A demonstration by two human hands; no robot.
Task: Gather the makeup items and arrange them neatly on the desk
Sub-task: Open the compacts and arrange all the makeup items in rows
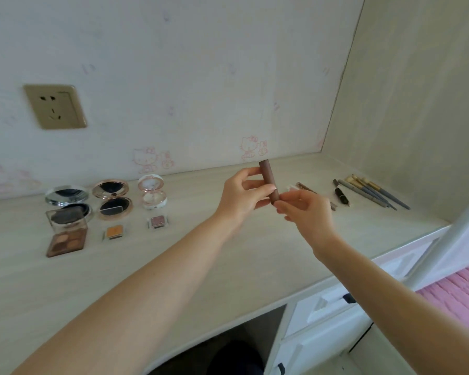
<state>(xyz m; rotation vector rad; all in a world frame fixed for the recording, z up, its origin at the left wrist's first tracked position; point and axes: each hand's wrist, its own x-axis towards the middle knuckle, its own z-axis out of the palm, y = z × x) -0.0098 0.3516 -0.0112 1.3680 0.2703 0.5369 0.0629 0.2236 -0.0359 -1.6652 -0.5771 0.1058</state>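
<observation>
Head view: left hand [241, 193] grips brown cylindrical lipstick tube [268, 181] upright above pale wood-grain desk [228, 261], right hand [306, 209] pinches tube's lower end, open compacts [111, 198] left, grey-handled brushes [374, 193] right

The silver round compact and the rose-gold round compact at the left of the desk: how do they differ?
The silver round compact has a chrome rim; the rose-gold round compact has a coppery-pink rim. The silver one lies farthest left and a clear-lidded brown eyeshadow palette overlaps its front; the rose-gold one sits to its right with a small orange eyeshadow pot in front, apart from it. Both lie open with dark mirrors and dark pans.
</observation>
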